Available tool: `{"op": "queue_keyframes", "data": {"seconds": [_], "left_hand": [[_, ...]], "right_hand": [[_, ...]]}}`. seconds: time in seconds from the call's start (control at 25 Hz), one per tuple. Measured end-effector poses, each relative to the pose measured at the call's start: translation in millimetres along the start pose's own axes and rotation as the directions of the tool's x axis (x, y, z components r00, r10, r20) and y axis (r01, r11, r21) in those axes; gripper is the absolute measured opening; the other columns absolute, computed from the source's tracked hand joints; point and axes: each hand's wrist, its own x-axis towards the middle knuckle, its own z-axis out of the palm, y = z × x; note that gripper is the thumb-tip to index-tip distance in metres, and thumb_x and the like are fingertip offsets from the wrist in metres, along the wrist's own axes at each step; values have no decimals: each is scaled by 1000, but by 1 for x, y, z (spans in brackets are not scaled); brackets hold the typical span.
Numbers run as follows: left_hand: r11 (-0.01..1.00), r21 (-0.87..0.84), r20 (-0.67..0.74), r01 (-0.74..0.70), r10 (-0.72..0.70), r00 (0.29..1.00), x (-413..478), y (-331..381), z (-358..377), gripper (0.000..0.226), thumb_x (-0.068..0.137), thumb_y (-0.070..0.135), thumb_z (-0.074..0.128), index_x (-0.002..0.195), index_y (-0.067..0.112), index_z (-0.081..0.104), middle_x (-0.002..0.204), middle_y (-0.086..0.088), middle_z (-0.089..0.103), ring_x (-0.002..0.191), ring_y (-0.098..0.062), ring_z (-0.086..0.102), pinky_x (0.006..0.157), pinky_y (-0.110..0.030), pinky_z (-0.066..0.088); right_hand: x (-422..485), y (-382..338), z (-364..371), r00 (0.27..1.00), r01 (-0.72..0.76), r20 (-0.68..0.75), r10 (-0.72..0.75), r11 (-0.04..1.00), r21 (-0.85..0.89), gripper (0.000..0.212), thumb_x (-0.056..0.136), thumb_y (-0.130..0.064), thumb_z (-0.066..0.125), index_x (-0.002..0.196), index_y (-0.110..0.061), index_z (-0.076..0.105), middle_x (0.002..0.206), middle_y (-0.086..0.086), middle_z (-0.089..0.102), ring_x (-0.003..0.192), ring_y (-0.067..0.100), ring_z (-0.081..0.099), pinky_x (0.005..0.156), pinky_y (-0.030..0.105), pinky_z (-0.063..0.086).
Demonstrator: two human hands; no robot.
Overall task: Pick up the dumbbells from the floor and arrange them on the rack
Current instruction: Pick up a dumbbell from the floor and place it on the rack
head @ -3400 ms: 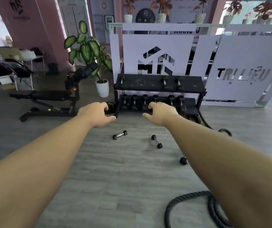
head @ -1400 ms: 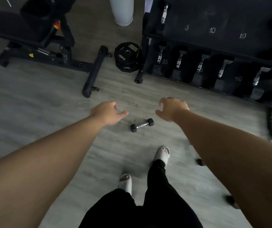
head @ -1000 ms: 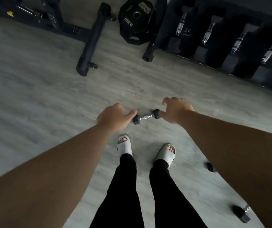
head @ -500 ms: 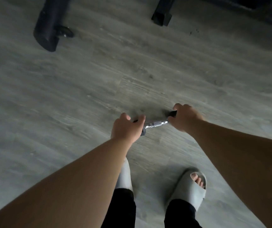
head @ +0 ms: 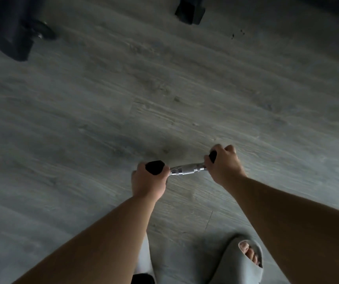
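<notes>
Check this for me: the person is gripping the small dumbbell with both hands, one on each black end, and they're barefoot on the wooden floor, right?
Not quite. The feet are not bare: the head view shows a grey open-toed slipper on the foot near the bottom edge. The rest holds: the left hand and the right hand each grip a black end of the dumbbell, with its metal handle bare between them, above the wooden floor.

1. I am in what looks like a gym: I grip a small dumbbell with black ends and a knurled chrome handle (head: 187, 168).
2. Grey wood-look plank floor (head: 103, 119) lies under me.
3. Black metal equipment feet (head: 11, 31) stand nearby.
</notes>
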Motion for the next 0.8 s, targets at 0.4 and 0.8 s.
{"op": "queue_keyframes", "data": {"seconds": [0.4,0.8], "left_hand": [[913,-8,-137,-409,404,905,-142,224,-220,42,63,36,88,96,20,67,93,0,71,83,-21,66,61,-21,46],[487,179,55,-855,862,503,-377,476,-409,65,55,35,93,114,21,68,111,-2,60,99,-22,61,84,-26,46]], "right_hand": [[-143,-108,-236,960,55,-264,92,864,501,25,93,-38,62,113,-23,57,114,1,36,97,38,61,91,47,55],[-346,-181,-480,878,54,-287,383,516,855,33,99,-36,57,127,-19,51,133,10,38,81,22,54,81,35,46]]}}
